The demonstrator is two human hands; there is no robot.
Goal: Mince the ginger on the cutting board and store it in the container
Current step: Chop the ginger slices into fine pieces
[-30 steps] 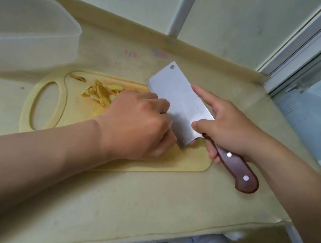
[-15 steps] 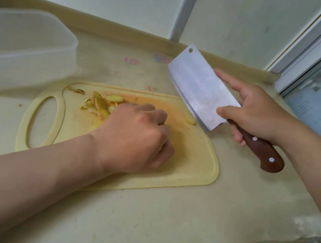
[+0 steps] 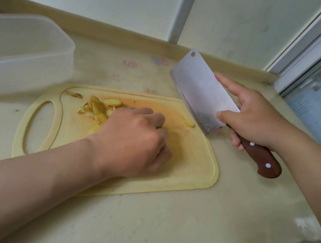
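Ginger slices (image 3: 98,108) lie heaped on the cutting board (image 3: 190,168), at 10 o'clock from the left hand (image 3: 133,138) and touching its knuckles. A stray slice (image 3: 189,123) sits at 2 o'clock, just beside the cleaver (image 3: 200,92) edge. The left fingers (image 3: 155,118) are curled under; whether they hold ginger is hidden. The right hand (image 3: 251,119) grips the tilted cleaver. Best practice: gather the slices tight, tuck the fingertips behind the knuckles, and rock the blade. The container (image 3: 24,52) stands at 10 o'clock on the bench (image 3: 138,223).

A pale counter (image 3: 159,227) bears a cutting board (image 3: 190,168) and container (image 3: 21,60).
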